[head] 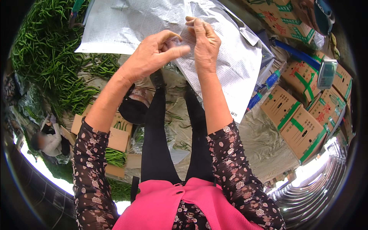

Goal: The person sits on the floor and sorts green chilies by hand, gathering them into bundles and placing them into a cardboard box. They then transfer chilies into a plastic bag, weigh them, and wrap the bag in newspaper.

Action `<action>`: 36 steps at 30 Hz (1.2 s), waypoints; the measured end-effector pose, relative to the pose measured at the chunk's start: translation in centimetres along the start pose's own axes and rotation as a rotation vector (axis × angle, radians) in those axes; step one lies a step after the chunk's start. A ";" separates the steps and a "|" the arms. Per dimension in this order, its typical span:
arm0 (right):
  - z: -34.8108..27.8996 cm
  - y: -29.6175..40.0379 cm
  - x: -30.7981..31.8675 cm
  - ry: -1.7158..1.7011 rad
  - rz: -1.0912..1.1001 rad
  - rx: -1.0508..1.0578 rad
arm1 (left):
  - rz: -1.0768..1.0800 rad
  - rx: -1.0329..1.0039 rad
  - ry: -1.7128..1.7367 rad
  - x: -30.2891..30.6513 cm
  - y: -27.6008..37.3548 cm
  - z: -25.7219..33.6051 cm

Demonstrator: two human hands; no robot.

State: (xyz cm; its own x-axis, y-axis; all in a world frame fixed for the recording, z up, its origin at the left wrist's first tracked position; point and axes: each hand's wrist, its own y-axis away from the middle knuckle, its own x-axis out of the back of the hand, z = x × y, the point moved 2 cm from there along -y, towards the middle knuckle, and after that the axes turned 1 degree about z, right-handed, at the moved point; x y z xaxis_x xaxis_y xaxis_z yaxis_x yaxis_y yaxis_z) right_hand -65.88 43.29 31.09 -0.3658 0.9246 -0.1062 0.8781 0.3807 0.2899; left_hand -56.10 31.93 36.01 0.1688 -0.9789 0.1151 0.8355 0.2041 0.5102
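Newsprint sheets [138, 23] spread out before me, creased and covered in small print. Above them is my left hand [161, 50], curled around a bit of thin clear plastic film [173, 42]; its thumb is blurred. Beside it, my right hand [205, 43] has thumb and fingertips pinched together over the paper. Whether it grips film or paper is hard to make out. Shiny clear plastic [188, 8] also runs along the gap between the sheets, just beyond the right fingertips. Whatever lies beneath the newsprint is hidden.
A large heap of green chili peppers [49, 43] lies at left. Below it is an open carton [119, 138] with peppers. Printed cartons [302, 132] stack at right, near a digital scale display [327, 73]. A black round stool seat [133, 110] stands by my legs. Another person [51, 141] sits far left.
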 end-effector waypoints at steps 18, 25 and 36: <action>1.0 -1.5 1.5 -0.179 0.071 -0.151 | -0.221 -0.410 -0.856 1.9 -0.6 1.6; 2.0 0.4 -0.2 0.238 0.129 0.073 | -0.528 0.520 -0.313 2.2 2.2 1.4; 1.8 2.1 -0.6 0.714 0.054 0.579 | -0.553 1.007 0.050 2.0 4.9 -1.3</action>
State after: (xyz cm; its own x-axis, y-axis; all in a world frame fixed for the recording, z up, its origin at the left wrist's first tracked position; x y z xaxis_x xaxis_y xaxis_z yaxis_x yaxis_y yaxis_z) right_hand -63.22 43.53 30.01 -0.2545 0.7874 0.5615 0.8465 0.4621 -0.2644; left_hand -50.97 30.92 37.68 -0.0517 -0.9316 -0.3597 0.0089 -0.3606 0.9327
